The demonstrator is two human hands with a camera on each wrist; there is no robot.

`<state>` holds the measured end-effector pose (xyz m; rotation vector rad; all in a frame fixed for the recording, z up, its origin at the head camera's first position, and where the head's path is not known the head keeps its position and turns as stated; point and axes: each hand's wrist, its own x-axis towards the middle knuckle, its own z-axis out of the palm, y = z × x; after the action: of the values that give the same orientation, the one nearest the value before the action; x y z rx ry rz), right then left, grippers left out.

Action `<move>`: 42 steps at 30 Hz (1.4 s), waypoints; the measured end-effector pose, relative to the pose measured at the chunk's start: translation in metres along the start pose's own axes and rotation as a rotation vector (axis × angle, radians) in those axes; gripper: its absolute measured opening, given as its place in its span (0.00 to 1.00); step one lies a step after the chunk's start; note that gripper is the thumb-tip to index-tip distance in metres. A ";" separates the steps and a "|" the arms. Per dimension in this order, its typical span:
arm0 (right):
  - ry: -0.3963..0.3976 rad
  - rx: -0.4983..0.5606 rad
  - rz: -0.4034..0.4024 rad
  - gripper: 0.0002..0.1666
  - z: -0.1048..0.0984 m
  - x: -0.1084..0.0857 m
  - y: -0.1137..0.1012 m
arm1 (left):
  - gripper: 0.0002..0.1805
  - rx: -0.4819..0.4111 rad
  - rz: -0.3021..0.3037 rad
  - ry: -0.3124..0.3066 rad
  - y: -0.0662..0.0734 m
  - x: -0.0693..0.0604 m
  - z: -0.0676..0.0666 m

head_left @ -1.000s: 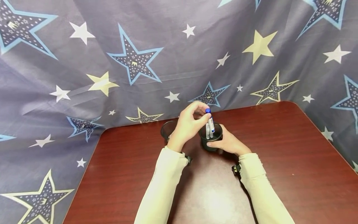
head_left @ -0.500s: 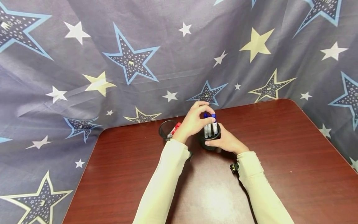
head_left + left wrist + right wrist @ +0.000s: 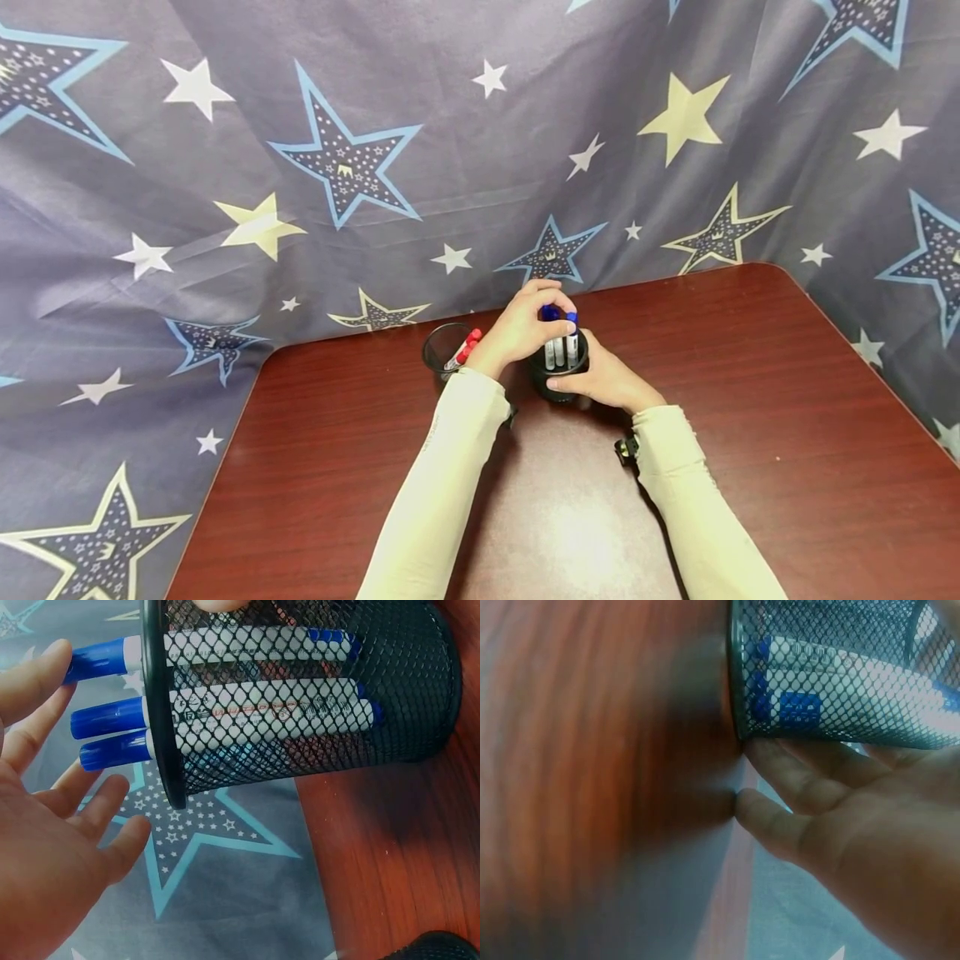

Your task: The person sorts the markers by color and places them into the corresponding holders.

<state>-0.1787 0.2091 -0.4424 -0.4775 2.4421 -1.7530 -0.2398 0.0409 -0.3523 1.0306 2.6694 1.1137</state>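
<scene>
My left hand (image 3: 519, 332) is over a black mesh pen cup (image 3: 557, 392), thumb and index finger pinching the cap of a blue marker (image 3: 101, 661). That marker's white barrel stands inside the mesh. Two more blue markers (image 3: 262, 709) lean beside it, caps above the rim; the left hand's other fingers are spread near them. Around the cup's right side my right hand (image 3: 613, 379) grips, thumb in front. In the right wrist view its fingers (image 3: 791, 776) lie along the mesh near the base.
A second black mesh pen cup (image 3: 427, 358) stands to the left, partly behind the left forearm, with red-capped markers (image 3: 457, 357) in it. Both cups are near the back edge of the reddish-brown table (image 3: 337, 450). A star-patterned cloth (image 3: 420, 183) hangs behind.
The left hand has lowered the blue marker into the right-hand cup, moving slightly right and down. The right hand keeps its grip on the cup. The red markers have come into sight.
</scene>
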 end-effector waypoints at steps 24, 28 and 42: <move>0.002 -0.009 0.004 0.51 0.001 -0.005 0.004 | 0.08 -0.022 -0.026 0.027 0.006 -0.004 -0.003; 0.003 -0.009 -0.003 0.51 0.001 -0.004 0.004 | 0.08 -0.015 -0.018 0.024 0.007 -0.003 -0.005; 0.016 -0.007 0.003 0.52 0.001 0.000 0.002 | 0.07 -0.134 0.245 0.291 0.042 -0.030 -0.041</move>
<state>-0.1788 0.2089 -0.4440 -0.4622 2.4591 -1.7539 -0.2059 0.0194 -0.3005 1.2859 2.6817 1.5786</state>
